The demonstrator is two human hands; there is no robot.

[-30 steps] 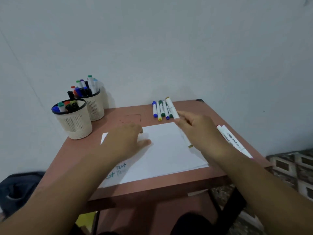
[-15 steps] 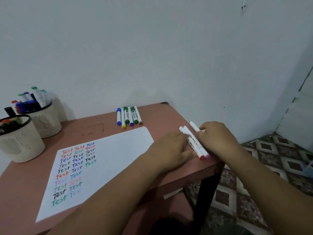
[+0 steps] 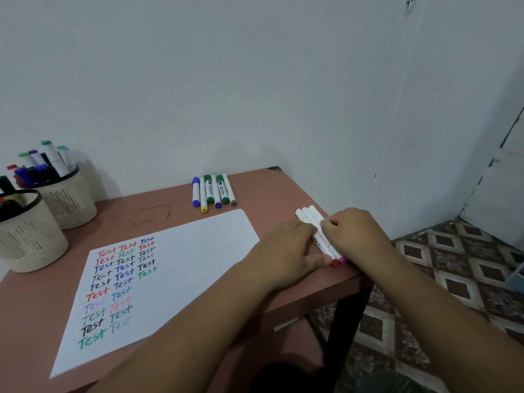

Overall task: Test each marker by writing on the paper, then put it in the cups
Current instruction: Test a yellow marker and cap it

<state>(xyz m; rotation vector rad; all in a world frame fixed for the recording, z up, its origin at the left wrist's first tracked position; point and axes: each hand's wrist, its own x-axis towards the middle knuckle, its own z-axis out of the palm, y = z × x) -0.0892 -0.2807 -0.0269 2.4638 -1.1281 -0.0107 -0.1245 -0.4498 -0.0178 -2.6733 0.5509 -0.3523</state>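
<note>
Two cups (image 3: 56, 205) crammed with upright markers (image 3: 54, 158), both hands (image 3: 292, 248) resting flat-fingered against white markers (image 3: 309, 215) at table edge

There is just one camera, and it sits on the person's head. It looks forward and down at the brown table (image 3: 158, 361), from close above its near edge. The wall rises right behind the table. The view is turned a bit to the table's right side, so the tiled floor (image 3: 453, 282) shows past that edge. The lens seems wide, since the table's edges look slanted.
</note>
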